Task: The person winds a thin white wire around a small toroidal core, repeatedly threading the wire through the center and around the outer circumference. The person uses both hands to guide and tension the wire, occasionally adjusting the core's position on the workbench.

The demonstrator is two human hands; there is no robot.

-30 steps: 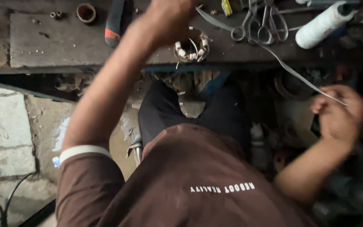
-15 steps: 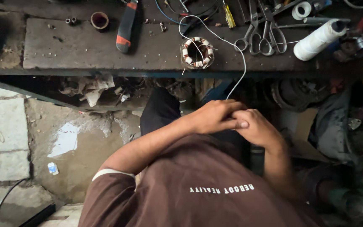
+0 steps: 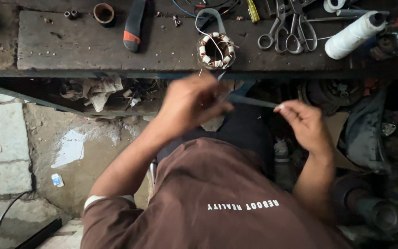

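Both hands hang just near of the bench (image 3: pixel 93 46) edge. The left hand (image 3: pixel 187 103) and right hand (image 3: pixel 306 124) pinch a grey strip (image 3: pixel 249 101) stretched between them, below the stator (image 3: pixel 216 50).

Only one view here, head cam, looking steeply down over wearer's own chest and lap. Worktop (image 3: pixel 93 46) runs across top of frame, so cam faces forward and down toward it. Pretty close: brown shirt (image 3: pixel 217 193) below worktop fills bottom of frame, hands sit mid-frame just under worktop edge. Floor (image 3: pixel 70 147) shows lower left of worktop. No second view to overlap with.
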